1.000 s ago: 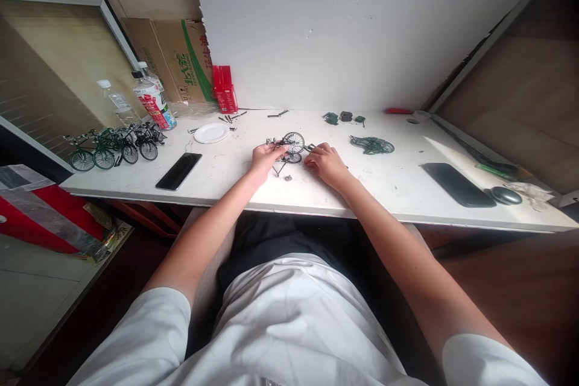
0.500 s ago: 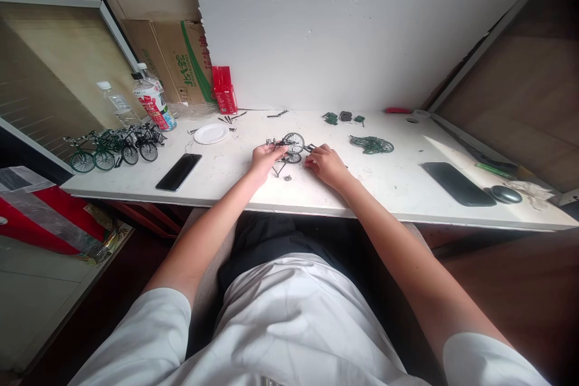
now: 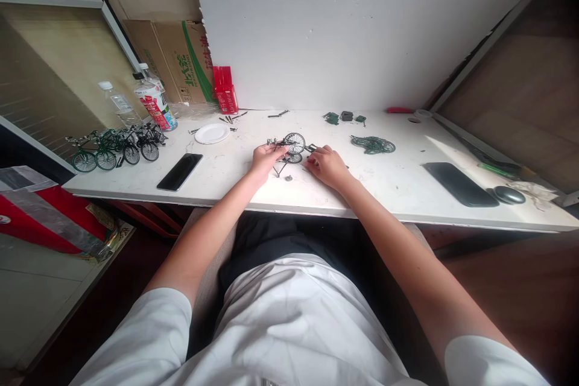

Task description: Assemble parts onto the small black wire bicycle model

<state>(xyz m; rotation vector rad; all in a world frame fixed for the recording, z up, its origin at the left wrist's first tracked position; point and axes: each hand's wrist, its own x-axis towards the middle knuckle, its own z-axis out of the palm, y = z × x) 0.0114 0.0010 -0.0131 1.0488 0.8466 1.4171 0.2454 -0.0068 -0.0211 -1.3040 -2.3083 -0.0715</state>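
Observation:
Between the thumb and fingers of my left hand (image 3: 262, 166) is a black miniature bicycle (image 3: 296, 143), with one thin-spoked wheel raised and another low beside it. My fingers cover part of its frame. To the right, my right hand (image 3: 329, 167) rests low on the table with its fingers bent together; whatever they pinch is too small to make out. Dark thin parts (image 3: 311, 148) show just behind those fingers. A small grey piece (image 3: 288, 178) lies on the table in front of the bicycle.
Assembled miniature bicycles (image 3: 106, 157) stand at left, by bottles (image 3: 156, 102) and a phone (image 3: 180, 172). Behind are a white paper plate (image 3: 212, 133) and red box (image 3: 225, 90). Green parts (image 3: 373, 145) lie right, with a dark tray-like slab (image 3: 459, 184) and mouse (image 3: 509, 195) farther over.
The view has shifted very slightly. Both hands and the miniature bicycle stay in nearly the same place.

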